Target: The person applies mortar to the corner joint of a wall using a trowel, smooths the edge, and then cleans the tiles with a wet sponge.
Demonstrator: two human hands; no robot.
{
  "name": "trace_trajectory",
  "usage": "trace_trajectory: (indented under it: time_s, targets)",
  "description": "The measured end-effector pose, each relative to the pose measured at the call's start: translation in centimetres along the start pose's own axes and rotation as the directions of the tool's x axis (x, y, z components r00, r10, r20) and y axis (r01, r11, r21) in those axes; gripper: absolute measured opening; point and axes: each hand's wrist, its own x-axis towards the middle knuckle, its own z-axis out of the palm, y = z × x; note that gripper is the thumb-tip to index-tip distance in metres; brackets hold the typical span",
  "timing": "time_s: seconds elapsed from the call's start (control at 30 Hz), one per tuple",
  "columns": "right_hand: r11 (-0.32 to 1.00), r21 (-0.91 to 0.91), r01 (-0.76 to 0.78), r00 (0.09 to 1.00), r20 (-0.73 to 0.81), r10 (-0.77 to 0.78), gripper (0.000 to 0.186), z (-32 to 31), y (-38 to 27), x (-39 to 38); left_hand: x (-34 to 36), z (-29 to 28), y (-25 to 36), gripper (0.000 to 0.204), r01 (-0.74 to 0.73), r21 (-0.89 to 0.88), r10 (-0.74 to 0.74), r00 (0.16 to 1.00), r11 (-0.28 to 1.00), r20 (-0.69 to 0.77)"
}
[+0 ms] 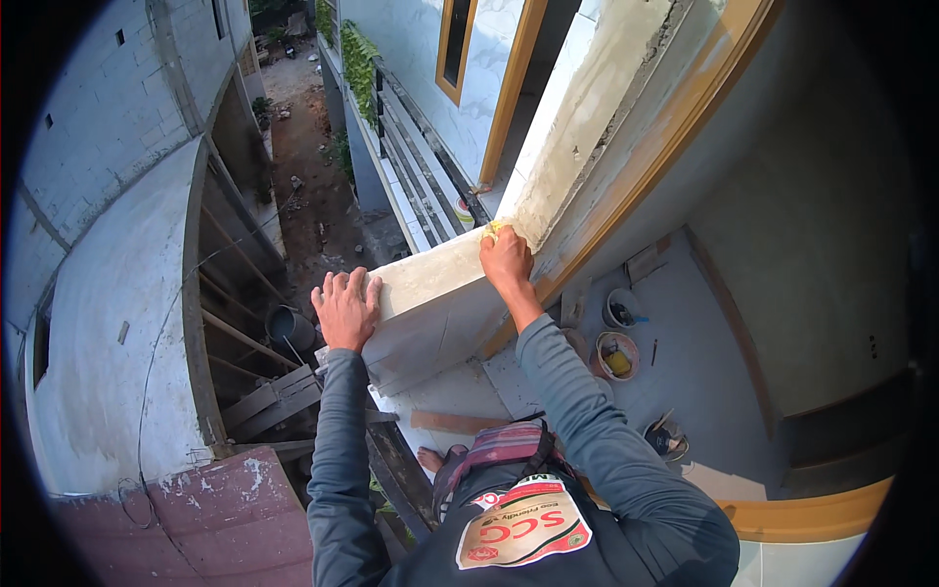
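Observation:
A low pale wall, its top smeared with cement-coloured plaster, runs between my two hands. My left hand lies over the wall's left end, fingers spread along its edge and holding nothing. At the inner corner, where this wall meets a taller plastered column, my right hand is closed on a yellow sponge. The sponge touches the wall top, and my fingers hide most of it.
Below to the right, a bucket with something yellow in it and another bucket stand on the floor. A drop opens on the left, with wooden planks and a dark bucket. A slatted railing lies ahead.

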Motion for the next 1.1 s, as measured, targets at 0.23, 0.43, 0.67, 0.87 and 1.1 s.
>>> trace_trajectory:
  time_s: [0.23, 0.43, 0.67, 0.87, 1.1]
  targets:
    - [0.799, 0.597, 0.076, 0.931, 0.244, -0.271, 0.032, 4.4, -7.2, -7.3, -0.3, 1.7, -2.2, 0.041, -0.022, -0.094, 0.014, 0.996, 0.995, -0.088]
    - [0.951, 0.291, 0.109, 0.988, 0.072, -0.135, 0.03, 0.3, -1.5, -5.6, -0.6, 1.3, -2.8, 0.043, -0.069, -0.145, 0.044, 0.985, 0.987, -0.165]
    - [0.655, 0.641, -0.4, 0.916, 0.278, 0.288, 0.024, -0.9, 3.5, -4.2, -0.2, 0.8, -1.2, 0.044, -0.025, -0.193, -0.022, 0.971, 0.981, -0.237]
    - [0.652, 0.677, -0.341, 0.816, 0.558, -0.153, 0.036, 0.9, -3.0, -14.2, 1.4, -1.1, 6.4, 0.045, -0.145, -0.359, 0.035, 0.955, 0.922, -0.295]
    - [0.676, 0.595, -0.435, 0.709, 0.689, -0.15, 0.044, 6.1, 16.9, -18.0, 0.5, 2.0, 12.7, 0.051, -0.279, -0.169, 0.288, 0.957, 0.945, 0.027]
